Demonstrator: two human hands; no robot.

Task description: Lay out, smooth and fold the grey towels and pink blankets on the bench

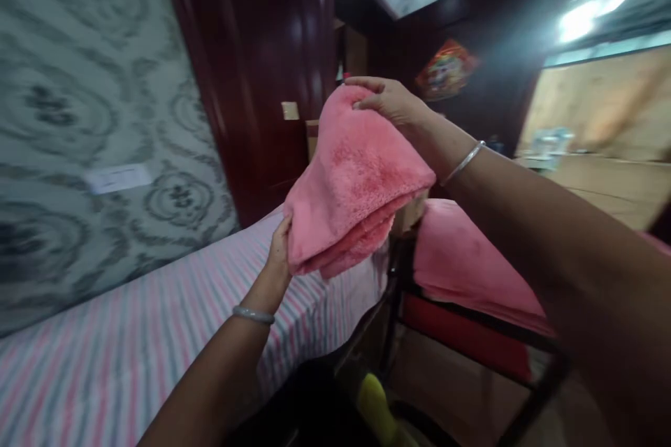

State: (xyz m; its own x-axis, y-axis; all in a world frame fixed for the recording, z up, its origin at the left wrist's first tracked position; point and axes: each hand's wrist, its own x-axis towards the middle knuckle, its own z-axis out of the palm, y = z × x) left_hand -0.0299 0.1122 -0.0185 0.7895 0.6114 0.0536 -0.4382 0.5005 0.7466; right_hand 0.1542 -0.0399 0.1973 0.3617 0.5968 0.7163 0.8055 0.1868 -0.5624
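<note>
One folded pink plush cloth (361,167) — left fingers (283,229) gripping one edge, right fingers (370,84) pinching its top; one pink-grey-white striped fabric sheet (172,314) below.

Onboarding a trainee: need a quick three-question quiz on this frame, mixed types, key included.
1. Multiple choice. Which hand grips the pink plush cloth near its top? A) left B) right C) neither
2. Fill in. The sheet beside the patterned wall has a ____ pattern.
3. True or false. The plush cloth lies spread flat on the sheet.

Key
1. B: the right hand grips near the top, the left hand a lower corner.
2. Striped.
3. False: both hands hold it up.
</note>
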